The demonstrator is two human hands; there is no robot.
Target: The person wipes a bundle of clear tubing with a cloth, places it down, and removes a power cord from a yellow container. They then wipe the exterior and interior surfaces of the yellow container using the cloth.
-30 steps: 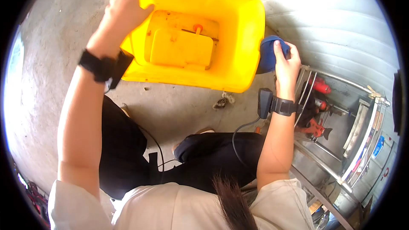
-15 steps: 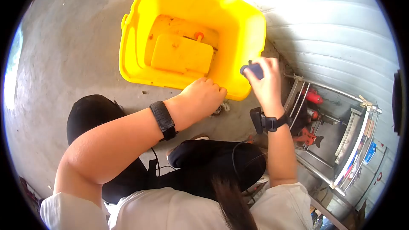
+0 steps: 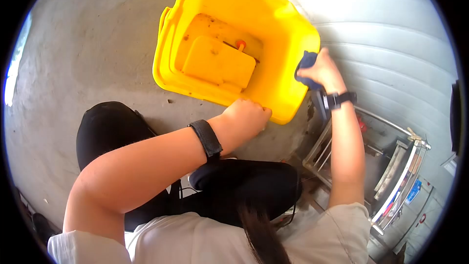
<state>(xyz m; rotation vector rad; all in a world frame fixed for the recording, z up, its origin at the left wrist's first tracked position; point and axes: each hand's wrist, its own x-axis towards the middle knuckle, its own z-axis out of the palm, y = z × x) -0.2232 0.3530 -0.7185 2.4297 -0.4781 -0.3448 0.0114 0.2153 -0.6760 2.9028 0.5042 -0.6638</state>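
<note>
A yellow plastic bin (image 3: pixel 283 34) sits on the floor in front of me, its open side facing up. Inside lies a flat yellow panel (image 3: pixel 215 63), with a small red-tipped part (image 3: pixel 241 45) beside it; dark specks of dirt dot the bottom. My left hand (image 3: pixel 246 116) is closed over the bin's near rim, fingers curled. At the right-hand rim, my right hand (image 3: pixel 326 72) grips a dark blue cloth (image 3: pixel 306 63) and presses it against the edge. Part of the cloth is hidden by that hand.
To the right stands a metal-framed rack (image 3: pixel 386 117) with tools and other items in it. A pale ridged wall (image 3: pixel 391 44) runs along that side. Concrete floor (image 3: pixel 97 44) stretches to the left, and my bent knees (image 3: pixel 112 132) are close below the bin.
My right hand has moved up and right with the cloth, along the bin's right rim. The bin and my left hand appear a little further right in view; the left hand keeps its hold.
</note>
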